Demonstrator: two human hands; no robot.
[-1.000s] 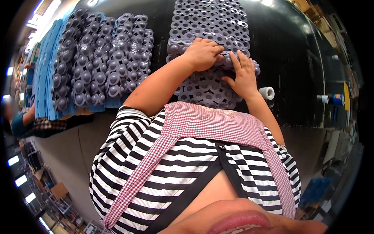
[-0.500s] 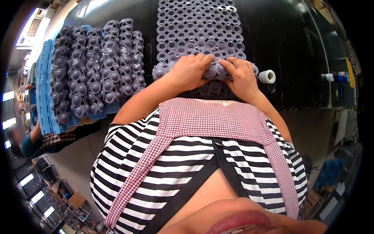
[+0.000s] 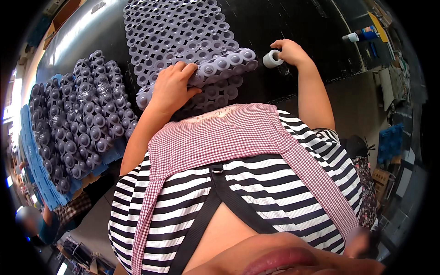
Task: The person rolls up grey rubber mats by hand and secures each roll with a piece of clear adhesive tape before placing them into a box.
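Observation:
A grey suction-cup mat (image 3: 178,32) lies on the black table, its near end folded over into a thick bumpy roll. My left hand (image 3: 173,85) grips that rolled part near its left half, thumb on the near side and fingers over the top. Off to the right, my right hand (image 3: 291,52) has its fingers around the right end of a small whitish roll of tape or film (image 3: 271,59), which appears to rest on the table. Part of the mat's underside shows beneath the roll, close to my apron.
Several rolled grey mats (image 3: 78,119), some wrapped in clear film, stand side by side on blue mats (image 3: 30,151) at the left. Another small white roll (image 3: 352,37) lies at the far right beside a blue can (image 3: 366,33). A person (image 3: 48,222) is at the lower left.
My right hand has left the rolled mat and reached right to the small whitish roll. My left hand stays on the mat. The whole view has turned, tilting the scene.

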